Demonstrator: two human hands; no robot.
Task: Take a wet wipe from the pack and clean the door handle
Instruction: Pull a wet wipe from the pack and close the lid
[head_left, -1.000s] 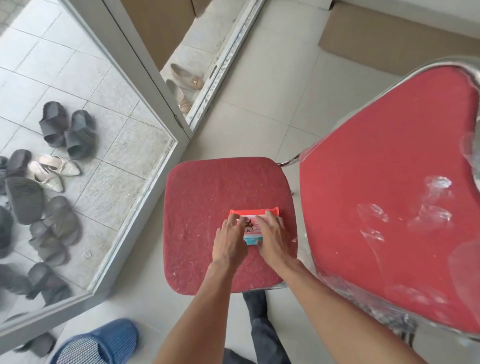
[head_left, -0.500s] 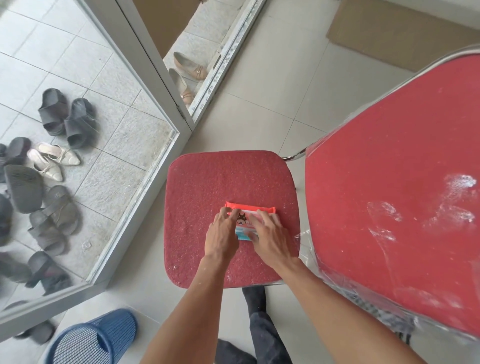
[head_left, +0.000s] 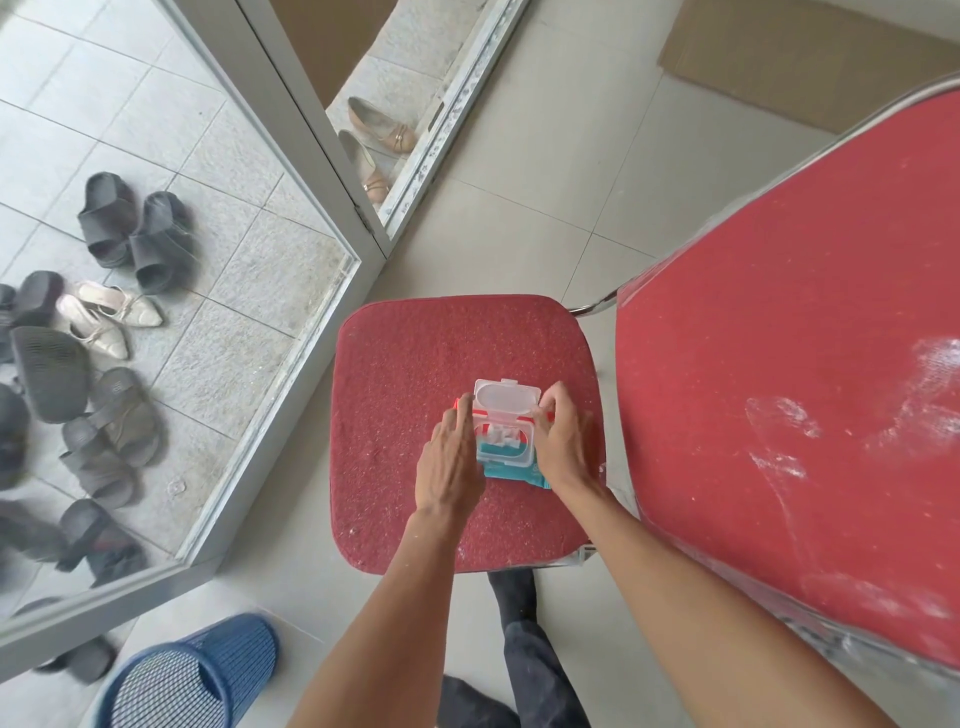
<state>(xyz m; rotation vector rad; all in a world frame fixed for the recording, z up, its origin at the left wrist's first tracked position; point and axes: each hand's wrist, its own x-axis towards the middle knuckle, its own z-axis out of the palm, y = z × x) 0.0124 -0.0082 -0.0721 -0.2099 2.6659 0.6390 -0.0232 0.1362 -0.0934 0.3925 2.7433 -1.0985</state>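
No lettering or brand name can be read on the wet wipe pack; only its teal wrapper and a red end strip are made out, the printed face being hidden under the hands. The pack is laid flat on the red seat, between the two hands. Its white plastic lid is stood open on the side far from the wrists, and a crumpled white wipe is seen in the opening just between the knuckles. The left hand is spread nearly flat, palm down, its fingers laid along the pack's left edge with nothing gripped. The right hand is set against the pack's right end, its fingers curled, with the fingertips at the lid's right edge; whether anything is pinched cannot be told. Both forearms are reached forward and down from the lower edge of the view. Half a second ago the lid was shut and the label was partly covered by both hands; now the lid has been flipped up and the wipe is exposed. A second red chair is seen beside the right forearm.
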